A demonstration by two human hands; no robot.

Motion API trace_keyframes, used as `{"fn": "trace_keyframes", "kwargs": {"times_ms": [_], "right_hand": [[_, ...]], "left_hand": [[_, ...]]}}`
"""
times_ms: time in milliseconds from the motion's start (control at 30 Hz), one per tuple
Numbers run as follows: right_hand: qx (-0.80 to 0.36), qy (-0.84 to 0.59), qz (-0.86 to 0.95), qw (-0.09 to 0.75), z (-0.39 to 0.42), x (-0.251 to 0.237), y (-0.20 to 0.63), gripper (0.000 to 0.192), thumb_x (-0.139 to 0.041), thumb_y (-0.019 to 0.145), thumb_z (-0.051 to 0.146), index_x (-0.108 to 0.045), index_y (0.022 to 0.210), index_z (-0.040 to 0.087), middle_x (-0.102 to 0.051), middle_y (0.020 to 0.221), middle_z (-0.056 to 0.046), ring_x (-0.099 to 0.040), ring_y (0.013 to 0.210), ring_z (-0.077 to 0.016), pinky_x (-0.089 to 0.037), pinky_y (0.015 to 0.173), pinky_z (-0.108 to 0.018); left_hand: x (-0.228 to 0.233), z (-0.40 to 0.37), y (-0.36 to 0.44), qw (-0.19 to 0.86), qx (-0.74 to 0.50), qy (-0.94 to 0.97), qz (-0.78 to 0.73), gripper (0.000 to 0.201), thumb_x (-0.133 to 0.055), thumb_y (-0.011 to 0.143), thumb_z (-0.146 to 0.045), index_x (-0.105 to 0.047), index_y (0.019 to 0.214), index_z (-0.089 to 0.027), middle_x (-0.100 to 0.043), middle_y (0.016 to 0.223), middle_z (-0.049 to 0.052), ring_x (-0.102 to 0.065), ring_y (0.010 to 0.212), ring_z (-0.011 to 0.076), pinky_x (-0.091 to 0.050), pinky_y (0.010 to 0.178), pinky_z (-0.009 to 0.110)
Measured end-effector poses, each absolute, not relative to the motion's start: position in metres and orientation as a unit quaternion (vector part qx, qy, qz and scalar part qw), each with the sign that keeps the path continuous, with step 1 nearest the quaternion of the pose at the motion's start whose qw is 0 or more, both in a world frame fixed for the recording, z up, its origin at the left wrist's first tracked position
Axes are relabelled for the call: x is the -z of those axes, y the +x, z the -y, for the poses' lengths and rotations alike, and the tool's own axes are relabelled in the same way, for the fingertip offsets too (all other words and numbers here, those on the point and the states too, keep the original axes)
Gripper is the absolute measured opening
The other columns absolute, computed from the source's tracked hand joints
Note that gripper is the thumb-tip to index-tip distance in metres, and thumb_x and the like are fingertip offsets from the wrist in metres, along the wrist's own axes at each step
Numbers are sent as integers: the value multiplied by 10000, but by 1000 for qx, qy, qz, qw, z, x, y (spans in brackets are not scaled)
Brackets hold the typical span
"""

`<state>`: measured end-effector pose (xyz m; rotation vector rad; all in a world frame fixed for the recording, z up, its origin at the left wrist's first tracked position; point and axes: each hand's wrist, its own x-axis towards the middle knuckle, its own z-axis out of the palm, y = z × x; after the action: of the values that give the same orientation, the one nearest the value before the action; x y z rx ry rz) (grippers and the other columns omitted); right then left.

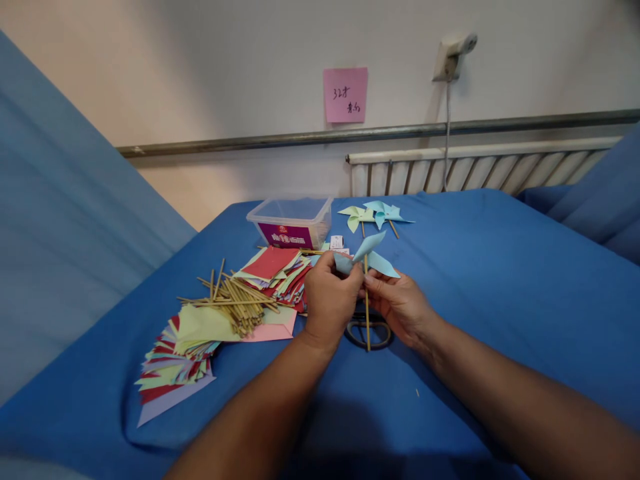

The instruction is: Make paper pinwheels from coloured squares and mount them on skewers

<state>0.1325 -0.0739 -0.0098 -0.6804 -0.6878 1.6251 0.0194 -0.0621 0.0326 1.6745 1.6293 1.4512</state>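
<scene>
A light blue paper pinwheel (369, 247) on a thin wooden stick is held up between both hands over the blue table. My left hand (332, 293) is closed on the paper blades from the left, its fingertips partly hidden behind them. From the right, my right hand (397, 303) pinches the pinwheel near the top of its stick, which hangs almost straight down. Beneath the hands lie black-handled scissors (356, 331), their blades out of sight. Left of my left hand are colored paper squares (273, 262) and a heap of wooden sticks (240, 301).
A clear plastic box (290, 212) with a purple label stands toward the back, small white boxes (337, 242) beside it. A green pinwheel (356, 217) and a blue pinwheel (384, 213) lie near the far edge. More paper sheets (175, 363) fan out at front left. Blue curtains (55, 200) hang at the sides.
</scene>
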Motion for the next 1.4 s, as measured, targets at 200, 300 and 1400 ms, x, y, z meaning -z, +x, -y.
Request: {"fn": "trace_keyframes", "kwargs": {"times_ms": [200,300,1400], "right_hand": [[-670,-318,290,605,76,6,130,305,-862,617,327,-630,744,177,-601,706,39,-575,629,-105,-450,601,-242],[-667,-323,287,607,76,4,130,318,-868,600,333,-624,733,179,-602,691,42,-573,617,-108,-455,607,-252],[-610,-357,311,635,78,-6,128,342,-865,569,365,-620,728,189,-594,670,38,-569,609,-122,-437,565,-255]], "left_hand": [[-33,61,19,218,-514,591,-582,152,-678,673,-266,-548,643,-195,-544,568,-61,-483,534,105,-361,528,229],[-31,59,18,248,-518,583,-574,150,-683,669,-274,-562,656,-187,-573,589,-51,-502,545,111,-370,533,228],[-41,63,20,336,-568,545,-518,156,-727,644,-263,-612,697,-173,-618,617,-35,-549,549,110,-434,530,217]]}}
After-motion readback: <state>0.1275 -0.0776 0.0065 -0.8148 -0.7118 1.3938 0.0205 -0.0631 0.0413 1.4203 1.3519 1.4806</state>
